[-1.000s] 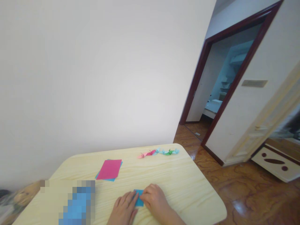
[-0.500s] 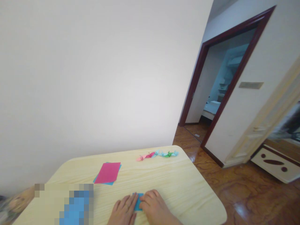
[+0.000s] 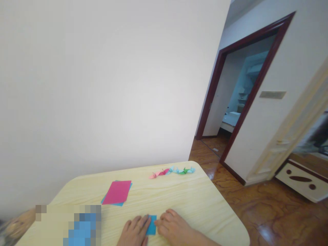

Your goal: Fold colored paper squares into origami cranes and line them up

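A small folded piece of blue paper (image 3: pixel 152 226) lies flat on the table near its front edge. My left hand (image 3: pixel 133 231) rests over the paper's left side, its fingers stretched out and pressing down on it. At the right edge of the paper is my right hand (image 3: pixel 172 222), with bent fingers held together and a fingertip touching that edge. The thumb of this hand is hidden, so whether it pinches anything does not show. Further back, several small folded paper cranes (image 3: pixel 164 172) in pink, red, light blue and green lie in a row.
Left of the cranes lies a stack of pink and blue paper sheets (image 3: pixel 117 192). A blurred-out blue object (image 3: pixel 83 229) is at the front left of the wooden table (image 3: pixel 179 194). A white wall (image 3: pixel 102 85) rises behind, with a doorway (image 3: pixel 235 92) to the right.
My right hand has slid right, off the top of the blue paper to its edge, so more of the paper shows. My left hand stays on it. The view has tilted slightly.
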Motion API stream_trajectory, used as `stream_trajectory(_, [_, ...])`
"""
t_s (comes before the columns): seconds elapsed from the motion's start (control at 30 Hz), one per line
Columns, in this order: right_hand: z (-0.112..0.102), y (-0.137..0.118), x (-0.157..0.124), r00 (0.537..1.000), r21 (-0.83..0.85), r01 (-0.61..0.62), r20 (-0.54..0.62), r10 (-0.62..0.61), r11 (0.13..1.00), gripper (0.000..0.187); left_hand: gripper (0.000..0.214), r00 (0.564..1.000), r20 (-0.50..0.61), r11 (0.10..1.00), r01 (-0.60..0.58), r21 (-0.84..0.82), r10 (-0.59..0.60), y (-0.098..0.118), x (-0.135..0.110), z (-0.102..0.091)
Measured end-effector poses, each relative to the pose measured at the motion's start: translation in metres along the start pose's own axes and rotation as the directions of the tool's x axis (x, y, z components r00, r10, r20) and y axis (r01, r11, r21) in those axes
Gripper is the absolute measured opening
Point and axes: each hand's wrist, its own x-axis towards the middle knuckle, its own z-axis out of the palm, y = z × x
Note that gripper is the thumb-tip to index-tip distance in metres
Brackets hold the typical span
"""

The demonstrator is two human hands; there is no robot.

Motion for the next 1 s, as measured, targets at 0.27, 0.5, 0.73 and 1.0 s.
stream_trajectory(0.27, [0.0,-0.018,0.003,0.957,0.193,-0.265,-0.07,0.282,0.945,0.026,0.048,0.98,0.03,0.98,0.196,-0.018,-0.196,0.017,0.002,0.0])
stream_trajectory(0.5, [-0.002,-0.022,0.013,0.915,0.287,-0.338,-0.122,0.384,0.896,0.021,0.044,0.962,0.138,0.972,0.236,0.003,-0.234,0.018,0.003,-0.013])
stream_trajectory(0.73, [-0.013,-0.007,0.012,0.965,0.258,-0.232,-0.063,0.256,0.938,0.023,0.025,0.997,-0.062,0.99,0.044,-0.138,-0.053,-0.008,0.01,0.009])
stream_trajectory(1.0, [-0.024,0.01,0.012,0.973,0.203,-0.223,-0.006,0.229,0.953,0.024,0.022,0.949,-0.287,0.987,-0.153,-0.05,0.132,-0.012,0.006,0.012])
